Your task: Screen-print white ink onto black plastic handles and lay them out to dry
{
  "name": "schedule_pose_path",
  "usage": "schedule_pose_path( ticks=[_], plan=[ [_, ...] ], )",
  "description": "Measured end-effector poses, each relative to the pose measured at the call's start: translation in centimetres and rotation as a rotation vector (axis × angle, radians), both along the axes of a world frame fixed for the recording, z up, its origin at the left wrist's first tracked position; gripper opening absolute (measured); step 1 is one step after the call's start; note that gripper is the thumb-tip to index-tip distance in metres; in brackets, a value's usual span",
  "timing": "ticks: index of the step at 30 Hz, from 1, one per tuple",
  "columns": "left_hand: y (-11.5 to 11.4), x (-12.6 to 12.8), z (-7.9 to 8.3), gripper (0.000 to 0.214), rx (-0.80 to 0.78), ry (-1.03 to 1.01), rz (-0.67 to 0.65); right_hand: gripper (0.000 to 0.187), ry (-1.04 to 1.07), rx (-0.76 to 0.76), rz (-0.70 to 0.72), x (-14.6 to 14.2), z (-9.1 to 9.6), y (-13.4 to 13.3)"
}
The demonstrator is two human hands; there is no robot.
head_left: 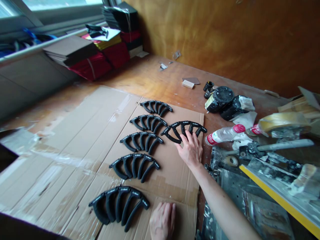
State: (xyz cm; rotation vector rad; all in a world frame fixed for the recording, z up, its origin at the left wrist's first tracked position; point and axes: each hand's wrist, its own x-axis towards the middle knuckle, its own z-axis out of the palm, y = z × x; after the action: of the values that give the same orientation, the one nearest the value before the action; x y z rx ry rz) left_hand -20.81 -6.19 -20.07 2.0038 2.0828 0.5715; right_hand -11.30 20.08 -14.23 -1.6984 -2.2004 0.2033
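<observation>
Several groups of black curved plastic pieces lie in a column on flattened cardboard. The nearest group sits by my left hand, which rests flat on the cardboard, fingers together and stretched out, holding nothing. My right hand reaches forward with spread fingers touching a separate group of black curved pieces set to the right of the column. Other groups lie at the middle and far end.
To the right stand a plastic bottle with a red cap, black tape rolls, a roll of tape and a paint-stained printing frame with a yellow edge. Stacked red and black sheets sit at the back left by a window.
</observation>
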Motion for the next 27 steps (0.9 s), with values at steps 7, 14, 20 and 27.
schedule_pose_path(
  ticks=[7, 14, 20, 27],
  plan=[
    [-0.7, -0.1, -1.1, 0.018, 0.032, 0.014, 0.004, 0.039, 0.031, -0.026, -0.019, -0.5, -0.9, 1.2],
    [-0.9, -0.2, -1.9, 0.016, 0.1, 0.034, -0.008, 0.041, 0.055, -0.146, -0.154, -1.0, -2.4, 6.3],
    [-0.3, -0.5, -1.8, 0.016, 0.243, 0.053, -0.048, 0.039, -0.012, -0.335, -0.144, -1.8, -4.3, 11.5],
    [-0.1, 0.1, -0.6, 0.02, 0.169, 0.058, 0.003, 0.062, 0.042, -0.294, -0.085, -0.9, -4.8, 7.6]
  ],
)
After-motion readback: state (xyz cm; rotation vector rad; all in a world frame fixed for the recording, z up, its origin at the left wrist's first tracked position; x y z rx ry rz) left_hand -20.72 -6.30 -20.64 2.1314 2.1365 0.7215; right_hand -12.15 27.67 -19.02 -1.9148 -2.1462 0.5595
